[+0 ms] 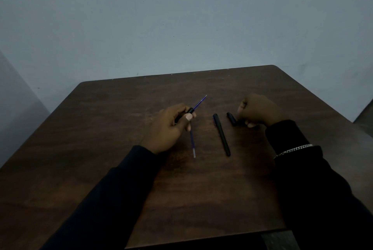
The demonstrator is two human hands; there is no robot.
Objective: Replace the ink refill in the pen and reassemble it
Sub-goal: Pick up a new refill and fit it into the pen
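My left hand (170, 126) grips a black pen barrel (184, 114) with a blue ink refill (200, 102) sticking out of its far end, tip pointing away and to the right. A second blue refill (192, 142) lies on the table just right of that hand. A black pen cap (221, 134) lies lengthwise in the middle. My right hand (259, 110) has its fingers curled down onto a short black pen piece (231, 118) on the table, touching its near end.
The dark wooden table (121, 169) stands against a pale blue wall (181, 17). Its far edge runs behind the hands and its near edge lies below my sleeves. A silver chain bracelet (292, 150) sits on my right wrist.
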